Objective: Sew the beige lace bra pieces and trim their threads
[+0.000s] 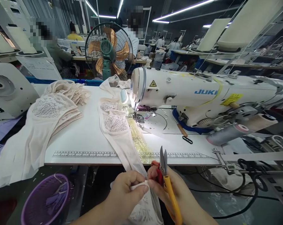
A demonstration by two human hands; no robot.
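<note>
Over the table's front edge, my left hand [122, 193] is closed, pinching the edge of a cream lace bra [142, 211] between thumb and fingers. My right hand [181, 187] pinches the same edge close beside it. That hand also holds scissors [172, 195] with orange handles, their blades pointing up and a little apart. Something red is around a finger of the right hand. From my hands a cream strip runs up onto the table to a lace cup [115, 122] lying left of the sewing machine's lit needle area. Parts of the bra below my hands are hidden.
The white sewing machine [176, 87] stands at right. Stacked lace bra pieces [54, 106] hang over the table's left front edge. A brown-handled tool [182, 129] and grey thread cone [228, 134] lie at right. Below left is a purple basket [46, 200]; behind, a fan [106, 50].
</note>
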